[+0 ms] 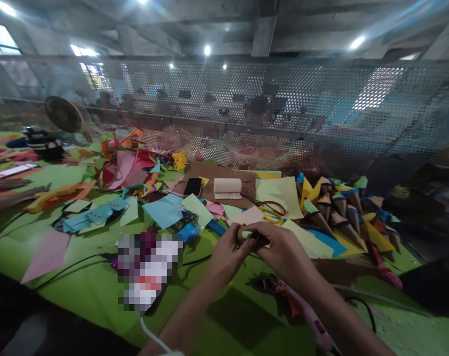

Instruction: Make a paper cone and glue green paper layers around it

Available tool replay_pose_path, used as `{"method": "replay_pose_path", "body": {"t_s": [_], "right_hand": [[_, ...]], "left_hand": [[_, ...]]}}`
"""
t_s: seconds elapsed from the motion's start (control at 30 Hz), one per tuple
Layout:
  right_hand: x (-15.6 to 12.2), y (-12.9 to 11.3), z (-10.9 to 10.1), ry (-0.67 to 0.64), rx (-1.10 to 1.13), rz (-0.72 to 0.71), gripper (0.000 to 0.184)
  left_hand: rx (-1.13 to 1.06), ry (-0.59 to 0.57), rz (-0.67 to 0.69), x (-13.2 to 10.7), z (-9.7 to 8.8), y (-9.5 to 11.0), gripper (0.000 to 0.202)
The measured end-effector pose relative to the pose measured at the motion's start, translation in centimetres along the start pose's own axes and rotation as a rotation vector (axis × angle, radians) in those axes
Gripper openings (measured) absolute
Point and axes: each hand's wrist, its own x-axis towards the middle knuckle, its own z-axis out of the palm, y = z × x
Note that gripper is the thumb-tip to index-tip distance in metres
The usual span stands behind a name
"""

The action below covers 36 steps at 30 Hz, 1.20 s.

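Observation:
My left hand [226, 252] and my right hand [284, 247] meet above the green tabletop. Their fingertips pinch a small light green paper piece [247, 234], largely hidden by the fingers. Just beyond the hands lie scissors [275, 207] with a red handle loop, next to yellow-handled ones [272, 216]. Below my right forearm rests a pink tool [309, 316] that looks like a glue gun, partly covered by the arm. A pale pink sheet [246, 216] is close behind my left fingers.
Paper cones [339, 212] cluster at right. Behind the hands are a white roll [227, 188], a phone [192, 187] and blue sheets [165, 210]. A blurred-out power strip [154, 277] with cords stands left. Another person's hand [20, 195] is at far left; a mesh partition [224, 109] borders the back.

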Motion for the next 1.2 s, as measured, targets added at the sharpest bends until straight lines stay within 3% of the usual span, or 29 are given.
{"method": "replay_pose_path", "body": {"t_s": [0.3,0.53,0.77,1.0,1.2], "right_hand": [[-0.2,-0.5,-0.2,-0.053,0.076,-0.03,0.052],[0.1,0.2,-2.1,-0.081,0.023,-0.074,0.03],[0.1,0.9,-1.8,-0.114,-0.099,-0.172,0.028],[0.1,0.7,-2.3,-0.066,0.025,-0.142,0.016],[0.2,0.3,-3.2,-0.094,0.03,-0.169,0.02]], "left_hand": [[0.062,0.053,0.022,-0.2,-0.2,0.3,0.037],[-0.061,0.052,0.019,0.1,-0.5,0.0,0.029],[-0.09,0.008,0.038,0.2,-0.7,0.1,0.034],[-0.171,-0.035,0.066,0.3,-0.8,-0.1,0.032],[-0.173,-0.071,0.096,0.3,-1.2,0.5,0.035]]}}
